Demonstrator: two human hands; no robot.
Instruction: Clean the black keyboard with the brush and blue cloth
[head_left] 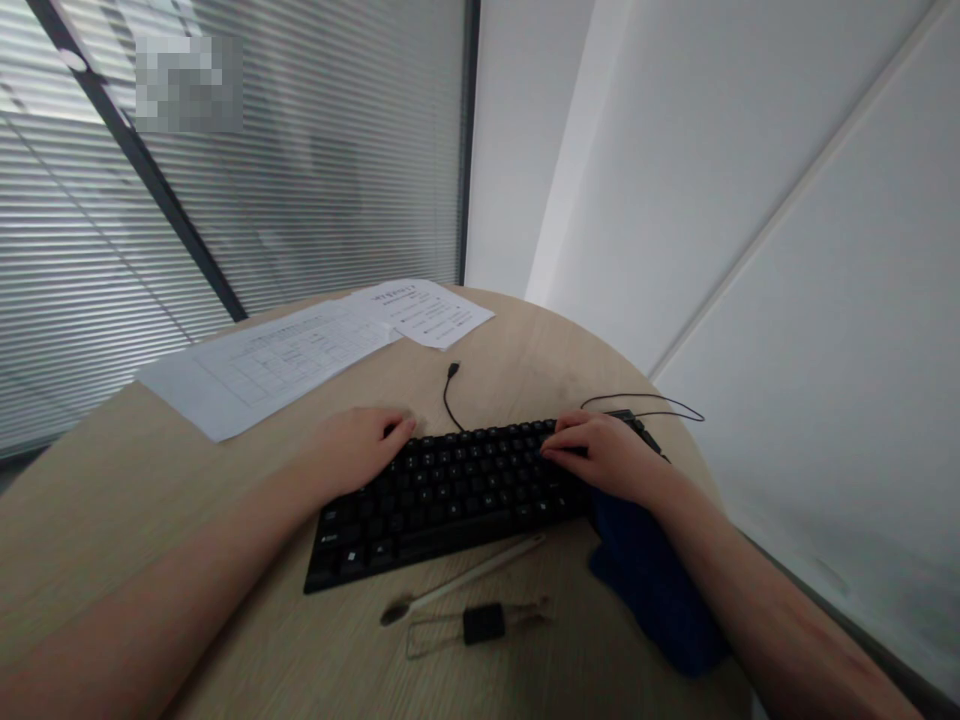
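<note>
A black keyboard (457, 490) lies at an angle on the round wooden table. My left hand (364, 445) is closed around its upper left end, thumb along the back edge and most fingers hidden. Over the right part of the keys, my right hand (596, 450) has its fingers pinched together. A blue cloth (652, 590) hangs from under that hand onto the table, and a bit of blue shows at the fingertips. In front of the keyboard lie a thin brush (465, 580) with a pale handle and a wire tool with a black block (484, 624), perhaps a keycap puller.
Printed paper sheets (285, 355) spread across the far left of the table (525, 345). Behind the keyboard lies a cable with a USB-like plug (453, 370); a thin cable loop (675, 403) reaches the right edge. A white wall (675, 200) and blinds (337, 180) stand close behind.
</note>
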